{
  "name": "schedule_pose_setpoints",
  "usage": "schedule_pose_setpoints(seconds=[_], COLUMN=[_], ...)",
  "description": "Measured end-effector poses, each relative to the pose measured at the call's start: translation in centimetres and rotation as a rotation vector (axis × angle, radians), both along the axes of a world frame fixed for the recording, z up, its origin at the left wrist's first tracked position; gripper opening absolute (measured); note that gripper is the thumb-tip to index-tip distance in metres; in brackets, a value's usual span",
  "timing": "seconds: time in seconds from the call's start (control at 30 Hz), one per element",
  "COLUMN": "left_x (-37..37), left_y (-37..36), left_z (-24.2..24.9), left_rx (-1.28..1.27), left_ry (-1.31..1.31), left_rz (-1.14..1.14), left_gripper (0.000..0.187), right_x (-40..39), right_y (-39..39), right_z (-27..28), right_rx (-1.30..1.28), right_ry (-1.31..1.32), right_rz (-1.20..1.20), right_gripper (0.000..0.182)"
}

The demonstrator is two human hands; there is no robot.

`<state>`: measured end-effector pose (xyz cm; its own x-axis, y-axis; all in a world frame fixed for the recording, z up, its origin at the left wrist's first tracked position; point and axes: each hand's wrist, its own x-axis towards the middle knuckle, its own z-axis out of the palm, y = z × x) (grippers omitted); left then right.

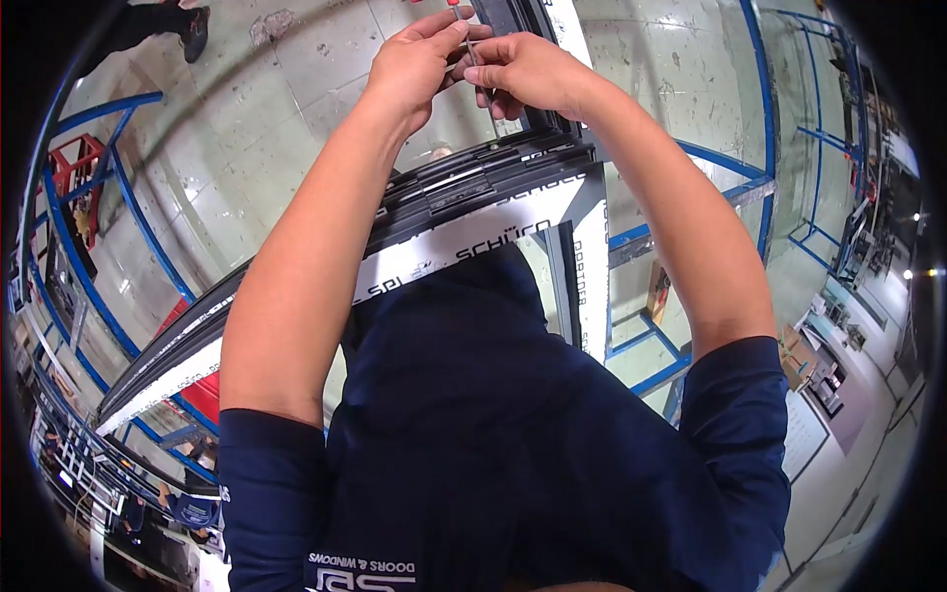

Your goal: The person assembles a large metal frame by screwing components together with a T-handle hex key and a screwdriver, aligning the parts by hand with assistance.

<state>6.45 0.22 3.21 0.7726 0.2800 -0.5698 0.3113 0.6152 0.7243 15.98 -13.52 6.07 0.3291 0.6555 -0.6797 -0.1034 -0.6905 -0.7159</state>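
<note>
At the top of the view my left hand (419, 64) and my right hand (538, 74) are close together. Between their fingers runs a thin metal rod (468, 37) with a red end, perhaps a screwdriver. My left fingers close around its upper part, while the thumb and fingers of my right hand pinch it lower down. Its far end is partly covered by the fingers. Both hands are over the corner of a dark window or door frame (434, 192), whose white film (493, 237) reads SCHÜCO. The frame lies across in front of my body.
Blue metal racks (133, 222) stand on the left, with another blue rack (764, 109) on the right. A person's shoe (195, 35) is on the floor at upper left. Cardboard boxes (799, 360) sit at the right, and a person (192, 508) is at lower left.
</note>
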Motion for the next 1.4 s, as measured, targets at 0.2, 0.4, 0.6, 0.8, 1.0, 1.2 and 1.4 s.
schedule_pose_setpoints(seconds=[0.2, 0.4, 0.6, 0.8, 1.0, 1.2, 1.4], left_x=[0.4, 0.9, 1.1, 1.9, 2.0, 3.0, 3.8], left_y=[-0.1, -0.4, -0.2, 0.3, 0.2, -0.2, 0.9], left_z=[-4.3, -7.3, -9.5, -8.8, -9.8, -8.9, -10.9], left_rx=[-0.127, -0.36, -0.553, -0.685, -0.731, -0.785, -0.94], left_ry=[-0.006, -0.032, -0.108, -0.087, -0.162, -0.033, -0.249], left_rz=[0.008, 0.104, 0.216, 0.2, 0.187, 0.273, 0.285], left_gripper=[0.04, 0.034, 0.028, 0.032, 0.036, 0.038, 0.031], right_x=[0.5, 0.0, 0.1, 0.5, 0.2, 0.2, 0.7], right_y=[0.8, 1.0, 1.2, 1.0, 0.7, 0.7, 0.3], right_z=[-3.6, -5.5, -5.9, -5.5, -5.3, -5.3, -5.7], right_rx=[-0.094, -0.16, -0.216, -0.219, -0.224, -0.275, -0.287], right_ry=[0.078, 0.058, 0.068, 0.033, 0.09, 0.084, 0.173], right_rz=[0.058, 0.111, 0.114, 0.128, 0.074, 0.075, 0.049], right_gripper=[0.018, 0.02, 0.02, 0.019, 0.017, 0.017, 0.022])
